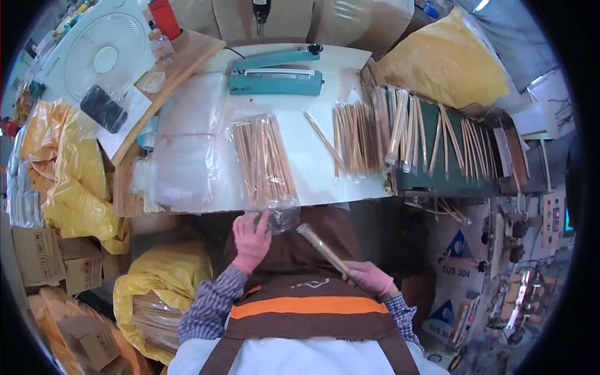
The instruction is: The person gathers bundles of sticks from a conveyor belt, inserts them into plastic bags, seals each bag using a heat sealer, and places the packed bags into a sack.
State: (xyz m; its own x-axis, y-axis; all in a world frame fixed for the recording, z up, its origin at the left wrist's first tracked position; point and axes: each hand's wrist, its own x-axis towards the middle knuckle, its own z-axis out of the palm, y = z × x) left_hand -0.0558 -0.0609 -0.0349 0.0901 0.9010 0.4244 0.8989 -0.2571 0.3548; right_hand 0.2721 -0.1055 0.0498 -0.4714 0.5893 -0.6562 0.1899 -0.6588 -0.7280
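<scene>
At left, the left hand (252,242) reaches forward from a checked sleeve, back upward, its fingers slightly apart at the loose end of a clear bag (265,159). Its fingers meet the plastic, but whether the grip pinches it I cannot tell. The bag lies on the white tabletop (306,184), its loose end past the near edge; its long axis runs away from the person, tipped slightly left at the far end. Many slim tan sticks fill it side by side under glossy, wrinkled film.

Right of it, a wrapped stick bundle (323,251) is held above the brown apron (300,259), short of the tabletop. It slants, far end forward and left, near end back and right. It looks narrow and tan, in shiny clear film.

The right hand (371,279) comes in from the right, wrist angled inward, its grip closed around the bundle's near end.
</scene>
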